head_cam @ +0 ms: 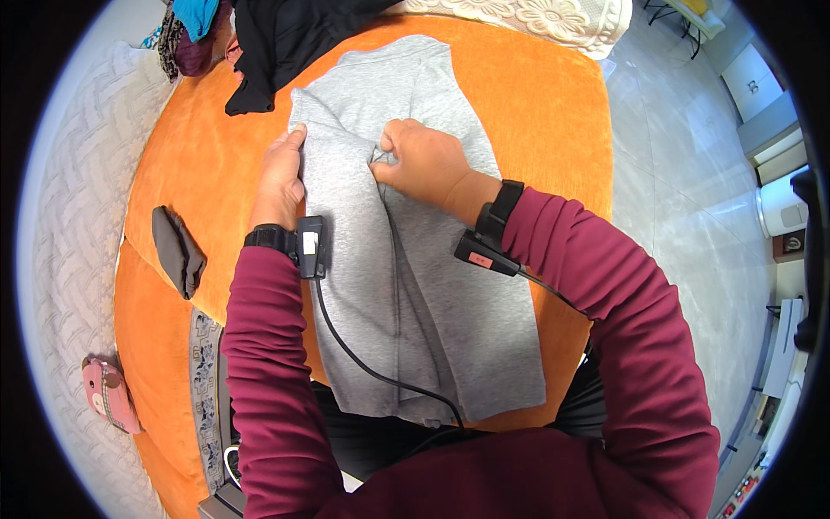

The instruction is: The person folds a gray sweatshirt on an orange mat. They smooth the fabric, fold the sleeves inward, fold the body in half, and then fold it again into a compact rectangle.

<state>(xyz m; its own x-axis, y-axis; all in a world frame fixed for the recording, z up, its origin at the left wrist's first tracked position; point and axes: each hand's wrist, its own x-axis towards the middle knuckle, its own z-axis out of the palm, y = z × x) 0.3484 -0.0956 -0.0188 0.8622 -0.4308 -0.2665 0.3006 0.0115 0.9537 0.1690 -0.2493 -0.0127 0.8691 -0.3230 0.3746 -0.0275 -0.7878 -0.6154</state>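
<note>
A heather-grey garment (421,259), its type uncertain, lies lengthwise before me on an orange cloth (557,117). My right hand (421,156) pinches a fold of it near the middle, between thumb and curled fingers, and a long crease runs down from there. At the garment's left edge is my left hand (283,165), its thumb along the fabric; its other fingers are hidden, so its grip cannot be made out. Both wrists wear black straps with small cabled boxes.
A folded dark-grey cloth (178,253) lies at left. Black clothing (279,52) and a cream floral-patterned textile (538,19) are beyond the garment. A pink pouch (110,396) sits at lower left on the pale quilted cover (78,214). Tiled floor (674,162) is at right.
</note>
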